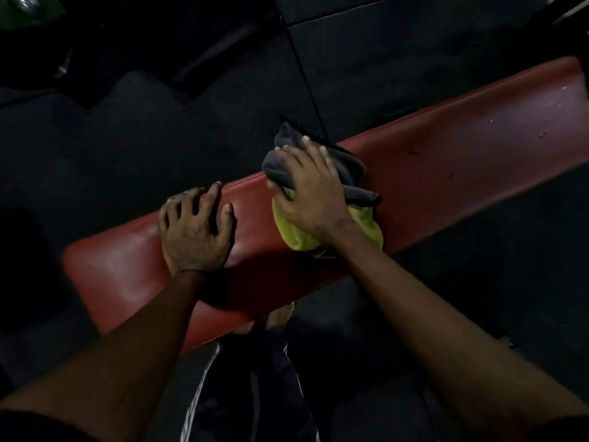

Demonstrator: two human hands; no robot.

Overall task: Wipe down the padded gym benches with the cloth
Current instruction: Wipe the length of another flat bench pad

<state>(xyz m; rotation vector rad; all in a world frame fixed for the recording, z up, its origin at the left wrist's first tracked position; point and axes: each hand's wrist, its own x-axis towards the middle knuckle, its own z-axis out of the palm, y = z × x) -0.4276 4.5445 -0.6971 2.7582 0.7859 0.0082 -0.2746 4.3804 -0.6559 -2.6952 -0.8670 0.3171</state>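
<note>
A long red padded bench (446, 161) runs from lower left to upper right across the view. My right hand (310, 193) presses a grey and yellow cloth (353, 177) flat on the bench's middle, fingers spread over the crumpled fabric. The cloth's grey part hangs past the far edge and its yellow part lies under my wrist. My left hand (196, 229) rests palm down on the bare pad near the bench's left end, fingers apart and curled over the far edge, holding nothing.
Dark rubber floor mats (159, 129) surround the bench, with a seam line (302, 71) running toward the far side. My legs in dark striped trousers (251, 384) and a foot stand against the near edge. A green object (28, 8) sits at the top left corner.
</note>
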